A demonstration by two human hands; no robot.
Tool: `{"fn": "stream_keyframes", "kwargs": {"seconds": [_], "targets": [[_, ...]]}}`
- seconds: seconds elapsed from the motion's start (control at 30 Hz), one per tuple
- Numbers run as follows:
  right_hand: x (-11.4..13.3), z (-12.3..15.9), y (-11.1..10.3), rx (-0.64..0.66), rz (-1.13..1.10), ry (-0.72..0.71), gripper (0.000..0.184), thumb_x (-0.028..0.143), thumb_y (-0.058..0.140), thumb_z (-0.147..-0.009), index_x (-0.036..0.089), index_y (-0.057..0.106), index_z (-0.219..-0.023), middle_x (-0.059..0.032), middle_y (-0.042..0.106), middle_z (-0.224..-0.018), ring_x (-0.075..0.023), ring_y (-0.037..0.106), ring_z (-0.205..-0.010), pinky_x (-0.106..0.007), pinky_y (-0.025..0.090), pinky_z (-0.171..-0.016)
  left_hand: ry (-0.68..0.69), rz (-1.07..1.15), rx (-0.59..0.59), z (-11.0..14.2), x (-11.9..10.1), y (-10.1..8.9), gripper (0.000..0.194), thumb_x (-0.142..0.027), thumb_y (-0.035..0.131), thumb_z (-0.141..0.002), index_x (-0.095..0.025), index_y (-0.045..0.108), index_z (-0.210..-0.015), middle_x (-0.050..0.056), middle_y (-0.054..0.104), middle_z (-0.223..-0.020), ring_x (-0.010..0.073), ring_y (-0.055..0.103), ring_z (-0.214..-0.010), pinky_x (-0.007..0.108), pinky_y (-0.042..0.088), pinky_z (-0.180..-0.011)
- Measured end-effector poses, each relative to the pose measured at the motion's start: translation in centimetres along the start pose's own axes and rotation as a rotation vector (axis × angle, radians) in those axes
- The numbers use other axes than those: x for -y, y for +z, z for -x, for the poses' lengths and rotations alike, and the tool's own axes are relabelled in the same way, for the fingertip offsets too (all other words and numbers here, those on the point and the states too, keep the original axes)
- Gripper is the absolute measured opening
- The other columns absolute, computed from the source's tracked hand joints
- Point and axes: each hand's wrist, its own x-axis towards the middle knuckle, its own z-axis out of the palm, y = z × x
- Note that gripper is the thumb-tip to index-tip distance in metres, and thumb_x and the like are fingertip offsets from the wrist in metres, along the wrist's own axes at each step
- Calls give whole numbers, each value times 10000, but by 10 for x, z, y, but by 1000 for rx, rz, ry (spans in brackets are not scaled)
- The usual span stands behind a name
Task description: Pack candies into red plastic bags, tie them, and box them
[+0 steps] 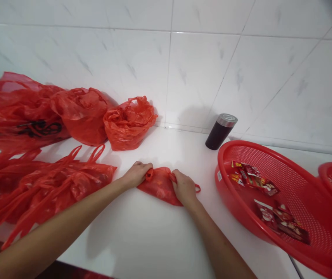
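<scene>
A small red plastic bag (160,186) lies on the white table in front of me, its handle loops bunched at the top corners. My left hand (138,174) is closed around its left handle. On the other side, my right hand (185,186) grips the right handle, and a bit of the loop sticks out past my fingers. Faint shapes show through the thin plastic, but I cannot make out what is inside.
Red bags (81,112) stand along the tiled wall, and flat red bags (75,182) lie at left. A dark tumbler (218,135) with a silver lid stands near the wall. Right of it, a large red basket (308,186) holds several snack packets (266,213); another red basket (329,168) sits beyond.
</scene>
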Motion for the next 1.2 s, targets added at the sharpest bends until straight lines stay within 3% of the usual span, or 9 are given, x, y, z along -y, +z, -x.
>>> {"fn": "stream_keyframes", "kwargs": {"seconds": [0.2, 0.37, 0.6, 0.7, 0.83, 0.93, 1.0, 1.1, 1.2], "targets": [[-1, 1, 4, -15, 11, -12, 160, 166, 418, -911, 206, 565, -863, -13, 619, -770, -163, 511, -680, -267, 259, -588, -27, -40, 12, 4, 3, 8, 261, -348, 583, -918, -149, 620, -1082, 65, 663, -1025, 197, 647, -894, 427, 537, -842], [-6, 6, 7, -70, 33, -20, 145, 147, 461, -896, 203, 588, -937, -63, 627, -946, -216, 508, -894, -283, 319, -663, -32, -14, 14, 8, -4, 4, 279, -369, 575, -917, -155, 617, -1092, 72, 654, -1053, 220, 629, -962, 467, 495, -905], [-10, 17, -5, -67, -8, -71, 158, 329, 554, -879, 215, 609, -973, -47, 621, -964, -200, 552, -876, -287, 369, -695, -53, 205, 107, 35, -22, -32, 415, -488, 396, -966, -170, 645, -867, 23, 654, -792, 176, 614, -752, 374, 483, -794], [-2, 22, -8, -28, -53, -104, 190, 359, 570, -854, 231, 601, -991, -4, 648, -899, -160, 578, -746, -269, 355, -640, -124, 331, 114, 57, -31, -45, 477, -504, 302, -978, -211, 669, -896, 27, 719, -887, 177, 648, -813, 305, 494, -762], [9, 27, -7, 20, -100, -160, 200, 382, 582, -833, 242, 607, -975, 14, 671, -868, -152, 589, -704, -263, 356, -629, -217, 419, 69, 85, -30, -58, 441, -475, 370, -955, -209, 712, -870, 36, 761, -888, 207, 689, -836, 292, 523, -734], [8, 27, -9, 44, -131, -202, 163, 364, 540, -860, 238, 634, -903, 2, 667, -867, -159, 605, -742, -266, 377, -654, -286, 401, -74, 104, -28, -69, 330, -420, 485, -906, -200, 725, -854, 67, 764, -887, 236, 699, -812, 329, 540, -725], [6, 27, -13, 44, -154, -206, 182, 353, 507, -880, 228, 639, -872, -10, 663, -870, -165, 611, -755, -275, 396, -670, -320, 351, -253, 113, -39, -75, 317, -372, 448, -921, -187, 695, -996, 110, 737, -1023, 259, 679, -924, 390, 530, -816], [14, 29, -21, 58, -212, -227, 177, 345, 498, -881, 224, 625, -863, -12, 665, -860, -172, 614, -744, -287, 428, -677, -269, 249, -482, 118, -78, -76, 359, -341, 395, -955, -206, 554, -1248, 131, 611, -1279, 250, 552, -1186, 448, 406, -1032], [37, 40, -31, 157, -406, -255, 149, 348, 535, -857, 226, 606, -808, 1, 656, -766, -171, 600, -676, -285, 454, -627, -36, 102, -355, 113, -117, -69, 472, -400, 622, -863, -226, 539, -1294, 142, 602, -1301, 297, 513, -1237, 475, 370, -1064]]}}
